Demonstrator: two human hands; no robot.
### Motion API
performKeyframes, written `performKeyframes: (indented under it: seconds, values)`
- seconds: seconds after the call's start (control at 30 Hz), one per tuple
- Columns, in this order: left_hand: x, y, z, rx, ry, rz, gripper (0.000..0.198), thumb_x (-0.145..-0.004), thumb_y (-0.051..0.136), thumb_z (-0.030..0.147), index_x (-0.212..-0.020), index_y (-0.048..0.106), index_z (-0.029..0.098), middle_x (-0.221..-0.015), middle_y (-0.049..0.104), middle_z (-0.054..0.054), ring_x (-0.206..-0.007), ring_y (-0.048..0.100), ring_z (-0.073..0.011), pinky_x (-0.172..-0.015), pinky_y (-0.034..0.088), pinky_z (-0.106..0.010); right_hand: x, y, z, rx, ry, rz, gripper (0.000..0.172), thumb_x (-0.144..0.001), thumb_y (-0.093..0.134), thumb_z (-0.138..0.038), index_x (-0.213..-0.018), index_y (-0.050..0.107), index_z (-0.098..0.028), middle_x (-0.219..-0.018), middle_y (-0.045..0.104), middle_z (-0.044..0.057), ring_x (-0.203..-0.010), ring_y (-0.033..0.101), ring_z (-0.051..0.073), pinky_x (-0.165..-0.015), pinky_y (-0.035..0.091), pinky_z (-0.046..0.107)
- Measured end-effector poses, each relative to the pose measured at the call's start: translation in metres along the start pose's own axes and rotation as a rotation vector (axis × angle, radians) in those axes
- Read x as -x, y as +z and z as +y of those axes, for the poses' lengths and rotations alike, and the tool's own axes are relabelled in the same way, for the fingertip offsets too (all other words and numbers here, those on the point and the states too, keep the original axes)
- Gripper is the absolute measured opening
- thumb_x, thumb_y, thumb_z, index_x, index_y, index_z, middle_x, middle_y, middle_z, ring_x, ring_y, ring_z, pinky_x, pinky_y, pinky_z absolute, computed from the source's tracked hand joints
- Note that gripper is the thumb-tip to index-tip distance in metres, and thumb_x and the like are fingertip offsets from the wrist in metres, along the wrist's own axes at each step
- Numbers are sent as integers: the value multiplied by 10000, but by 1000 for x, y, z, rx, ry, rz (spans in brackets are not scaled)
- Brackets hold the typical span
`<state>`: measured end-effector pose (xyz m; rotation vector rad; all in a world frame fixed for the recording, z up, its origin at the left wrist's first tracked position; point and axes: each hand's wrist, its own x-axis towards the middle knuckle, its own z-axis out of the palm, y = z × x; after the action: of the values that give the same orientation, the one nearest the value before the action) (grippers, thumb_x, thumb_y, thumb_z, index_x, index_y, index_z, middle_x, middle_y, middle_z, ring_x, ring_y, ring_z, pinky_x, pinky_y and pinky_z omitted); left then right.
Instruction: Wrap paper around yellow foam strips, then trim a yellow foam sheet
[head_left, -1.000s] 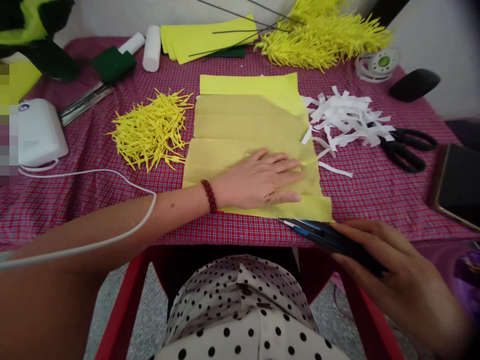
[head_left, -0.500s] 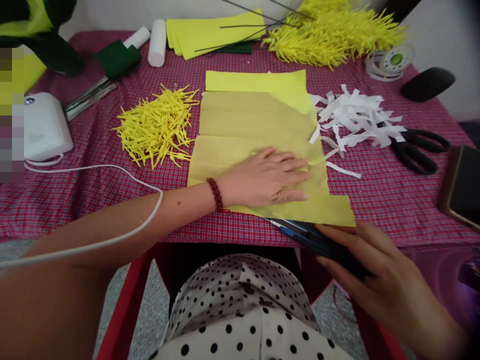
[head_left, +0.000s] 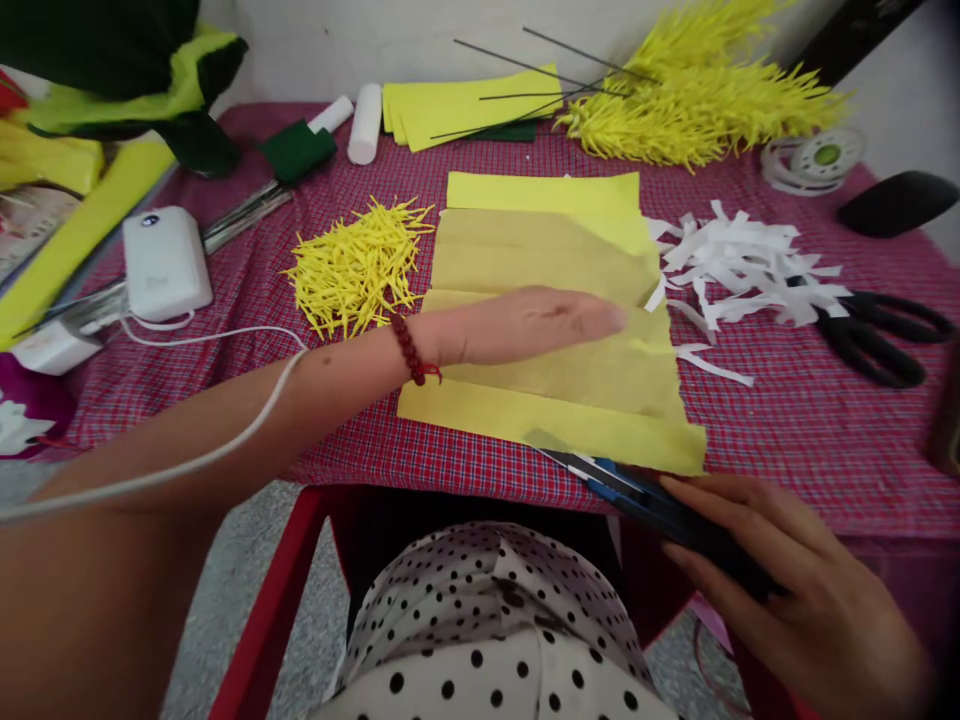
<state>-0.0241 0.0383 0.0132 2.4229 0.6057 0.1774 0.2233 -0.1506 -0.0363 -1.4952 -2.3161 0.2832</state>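
Note:
A stack of yellow sheets (head_left: pixel 540 390) lies before me, the duller tan-yellow layer on a brighter one. My left hand (head_left: pixel 544 325) is over its middle, turned on edge with the fingers straight and holding nothing; whether it touches the sheet I cannot tell. A dark red bead bracelet (head_left: pixel 409 350) circles that wrist. At the table's front edge my right hand (head_left: pixel 787 560) is closed around a long black-and-blue tool (head_left: pixel 645 500) with slim metal parts. The tool's tip reaches the sheets' lower edge; its exact kind is unclear.
Curled yellow strips (head_left: pixel 356 265) lie left of the sheets, white strips (head_left: pixel 750 265) and black-handled scissors (head_left: pixel 877 330) to the right. A white cable (head_left: pixel 247 425) crosses my left forearm from a white device (head_left: pixel 166 262). Yellow fringed stems (head_left: pixel 697 100) and a tape roll (head_left: pixel 825 155) stand behind.
My left hand has turned from palm-down and spread to edge-on, a little higher on the sheets. The camera view has swung left. My right hand still grips the tool.

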Motion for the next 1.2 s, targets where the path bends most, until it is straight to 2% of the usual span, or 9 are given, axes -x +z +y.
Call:
performKeyframes:
  seconds: [0.07,0.13,0.2,0.27,0.37,0.67,1.0,1.2]
  values:
    - [9,5,-6,-180,2,-26,570,-973,223,496,-1373,446,156,-1440,451,-80,-1326,394,-204,-1117,257,-352,2,1,2,-9,6,2,338,-887,525,-292,-1219,534,-230,-1095,577,85,-961,601,243,-816,519,395]
    - [19,16,-13,-361,9,-43,603,-946,304,530,-1396,418,144,-1488,371,-121,-1378,308,-250,-1134,189,-403,2,2,2,-17,16,2,350,-880,534,-296,-1225,530,-237,-1101,578,86,-964,605,255,-820,520,413]
    - [26,25,-19,-480,11,-56,597,-944,305,532,-1440,345,202,-1545,258,-88,-1416,219,-257,-1137,133,-437,2,2,1,-24,36,-7,366,-872,548,-288,-1235,524,-247,-1106,578,90,-972,607,270,-826,518,430]
    - [30,30,-22,-534,7,-54,581,-951,273,528,-1461,294,249,-1564,208,-50,-1427,187,-244,-1134,113,-442,1,1,-1,-31,66,-15,374,-865,556,-272,-1237,525,-257,-1103,583,90,-978,610,285,-832,515,446]
    - [32,31,-22,-563,4,-43,579,-955,253,526,-1463,291,251,-1561,218,-46,-1423,200,-234,-1131,115,-429,-4,0,-4,-48,75,-4,356,-859,558,-265,-1215,548,-256,-1082,597,86,-964,617,288,-823,515,448]
    - [32,31,-22,-564,24,-14,585,-953,242,540,-1456,309,250,-1552,245,-49,-1415,222,-229,-1122,133,-414,-32,6,-13,-69,-18,4,318,-865,559,-281,-1174,571,-204,-1036,602,89,-948,605,244,-794,524,392]
    - [32,34,-24,-547,32,17,571,-953,258,533,-1449,324,258,-1546,265,-42,-1408,240,-229,-1120,147,-429,-10,4,-11,-53,6,-35,345,-878,546,-281,-1220,528,-237,-1070,573,78,-940,595,236,-795,516,396]
    - [31,35,-25,-543,23,20,567,-954,269,527,-1451,320,260,-1545,267,-43,-1409,238,-230,-1122,143,-431,-26,7,-16,-82,14,-6,305,-874,544,-326,-1159,578,-223,-1019,602,77,-928,612,246,-776,528,400]
